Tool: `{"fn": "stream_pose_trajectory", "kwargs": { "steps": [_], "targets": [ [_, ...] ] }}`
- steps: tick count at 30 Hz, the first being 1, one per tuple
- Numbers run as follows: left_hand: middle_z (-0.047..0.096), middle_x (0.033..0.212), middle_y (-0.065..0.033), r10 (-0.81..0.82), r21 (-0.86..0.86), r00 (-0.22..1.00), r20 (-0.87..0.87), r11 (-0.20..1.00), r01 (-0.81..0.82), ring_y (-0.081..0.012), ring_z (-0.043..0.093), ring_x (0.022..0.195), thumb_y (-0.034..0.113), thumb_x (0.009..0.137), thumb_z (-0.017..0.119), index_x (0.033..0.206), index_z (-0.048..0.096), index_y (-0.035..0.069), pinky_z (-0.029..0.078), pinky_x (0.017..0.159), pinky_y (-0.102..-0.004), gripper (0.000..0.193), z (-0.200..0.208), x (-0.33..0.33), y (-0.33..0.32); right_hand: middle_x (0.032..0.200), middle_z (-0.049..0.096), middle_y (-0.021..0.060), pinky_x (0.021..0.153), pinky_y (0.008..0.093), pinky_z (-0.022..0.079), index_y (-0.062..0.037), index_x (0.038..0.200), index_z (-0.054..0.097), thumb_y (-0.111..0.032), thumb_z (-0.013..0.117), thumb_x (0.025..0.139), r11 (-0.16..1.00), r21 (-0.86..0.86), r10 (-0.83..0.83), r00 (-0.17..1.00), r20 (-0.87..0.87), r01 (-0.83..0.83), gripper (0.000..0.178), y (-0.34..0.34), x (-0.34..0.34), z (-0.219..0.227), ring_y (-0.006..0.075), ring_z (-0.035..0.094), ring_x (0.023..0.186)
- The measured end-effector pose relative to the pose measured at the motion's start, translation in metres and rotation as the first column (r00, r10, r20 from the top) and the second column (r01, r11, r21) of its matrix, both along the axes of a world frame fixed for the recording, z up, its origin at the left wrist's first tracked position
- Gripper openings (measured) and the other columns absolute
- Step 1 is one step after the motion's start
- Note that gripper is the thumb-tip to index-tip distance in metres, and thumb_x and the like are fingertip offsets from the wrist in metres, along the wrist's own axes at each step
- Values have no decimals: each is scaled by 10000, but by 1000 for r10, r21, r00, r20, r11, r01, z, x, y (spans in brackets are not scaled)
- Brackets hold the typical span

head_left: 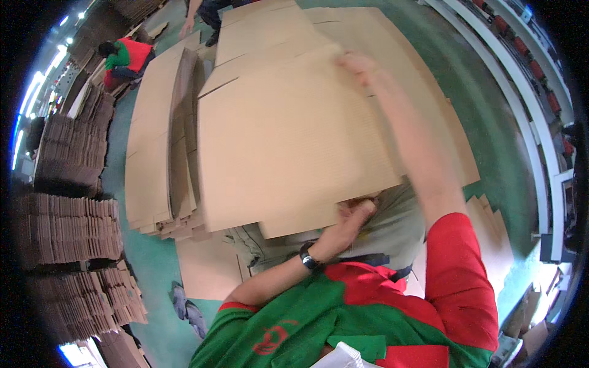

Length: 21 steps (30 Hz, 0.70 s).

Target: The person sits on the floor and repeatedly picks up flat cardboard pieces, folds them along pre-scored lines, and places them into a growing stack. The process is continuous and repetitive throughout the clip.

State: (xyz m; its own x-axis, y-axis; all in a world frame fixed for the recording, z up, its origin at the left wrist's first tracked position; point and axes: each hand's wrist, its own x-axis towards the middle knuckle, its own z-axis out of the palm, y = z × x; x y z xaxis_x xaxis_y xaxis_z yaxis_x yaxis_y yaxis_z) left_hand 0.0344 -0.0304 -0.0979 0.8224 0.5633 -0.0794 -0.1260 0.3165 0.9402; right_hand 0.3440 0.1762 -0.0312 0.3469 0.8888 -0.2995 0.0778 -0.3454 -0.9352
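A large flat, slotted cardboard sheet (288, 141) lies in front of me, tilted over other cardboard, its near edge above my lap. My left hand (353, 222), with a dark watch on the wrist, is closed at a notch in that near edge; some fingers are hidden. Stretched far forward, my right hand (357, 66) is curled at the sheet's far right corner and slightly blurred. Beneath and beyond it lie more cardboard sheets (423, 104), spread toward the right.
Left of the sheet stands a pile of folded cardboard (150, 141). Tall cardboard stacks (73, 227) line the far left. A person (127, 58) crouches at the upper left, and another person's hand (187, 26) shows at the top. White metal rails (521, 104) run along the right.
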Motion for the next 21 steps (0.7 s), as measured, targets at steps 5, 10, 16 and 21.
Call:
{"fn": "stream_pose_trajectory", "kwargs": {
  "steps": [5, 10, 16, 21],
  "targets": [
    [653, 1076, -87, -728, 145, 654, -207, 638, 756, -148, 613, 1003, 240, 914, 641, 1192, 540, 18, 484, 818, -285, 371, -18, 1, -34, 1215, 601, 91, 923, 328, 462, -57, 1316, 508, -279, 621, 911, 993, 116, -78, 912, 402, 34, 476, -126, 114, 111, 181, 593, 1033],
    [655, 1076, -130, -769, 380, 577, -276, 464, 800, -218, 632, 996, 259, 883, 649, 1191, 542, 7, 498, 874, -342, 412, -12, 14, -39, 1075, 662, 96, 851, 353, 485, -34, 1140, 633, -196, 592, 856, 900, 206, -373, 435, 820, 384, 330, -315, 121, 235, 197, 601, 994],
    [654, 1055, -126, -760, 340, 514, -398, 398, 852, -183, 630, 937, 244, 880, 647, 1205, 560, 3, 508, 844, -319, 414, 0, 52, -13, 1253, 556, 138, 1007, 370, 389, -85, 1310, 520, -231, 620, 890, 823, 351, -539, 420, 730, 446, 455, -532, 79, 297, 256, 510, 1167],
    [653, 1060, -83, -661, 246, 584, -471, 537, 807, -148, 617, 932, 199, 912, 628, 1219, 556, 12, 504, 822, -312, 367, -4, 85, 33, 1216, 588, 103, 923, 325, 462, -14, 1358, 454, -278, 609, 933, 512, 211, -588, 161, 793, 832, 524, -741, 56, 256, 161, 577, 1042]
  ]
}}
